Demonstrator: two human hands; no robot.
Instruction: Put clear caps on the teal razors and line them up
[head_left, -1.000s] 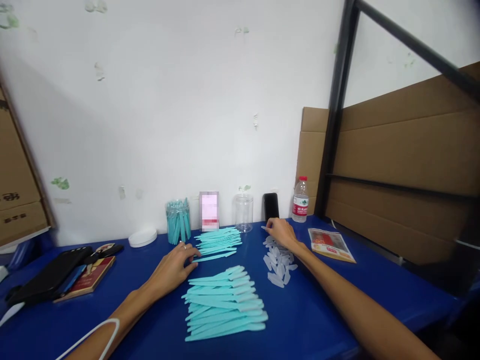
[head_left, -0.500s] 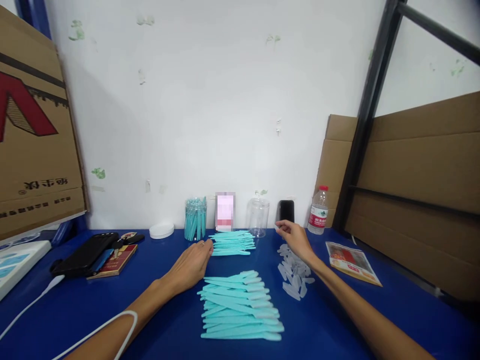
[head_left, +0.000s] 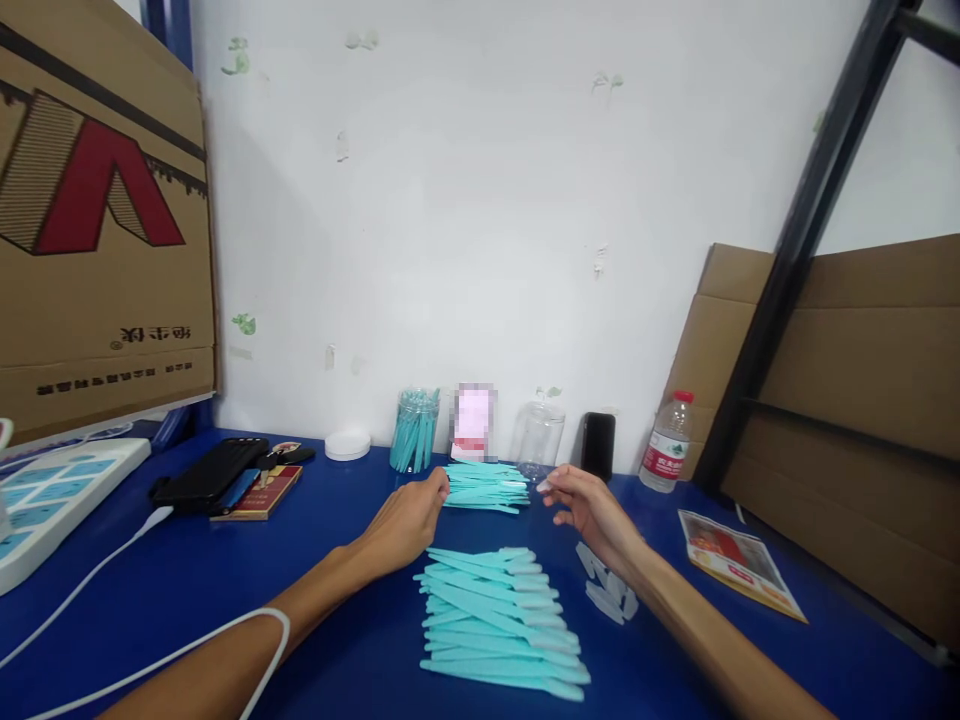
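A blue tabletop (head_left: 360, 640) runs up to a scuffed white wall (head_left: 465, 200), with a printed cardboard box (head_left: 105, 300) at the left and a black metal frame (head_left: 821, 190) in front of plain cardboard (head_left: 877, 400) at the right. Along the wall stand a jar of turquoise sticks (head_left: 398, 430), a clear jar (head_left: 541, 430), a black phone (head_left: 598, 445) and a water bottle (head_left: 666, 450).

The back bunch of turquoise sticks (head_left: 487, 490) lies before the jars, long axes left to right, nearly parallel to the wall. The front row of sticks (head_left: 499, 620) lies nearer the person, narrow ends left, paler broad ends right and slightly lower. Loose translucent pieces (head_left: 609, 595) lie to its right.

The left hand (head_left: 405, 525) curls its fingers together at the back bunch's left end; whether they grip a stick cannot be told. The right hand (head_left: 596, 515) pinches a small translucent piece (head_left: 543, 487) between thumb and fingertips, near the bunch's right end; its visible tip points left.
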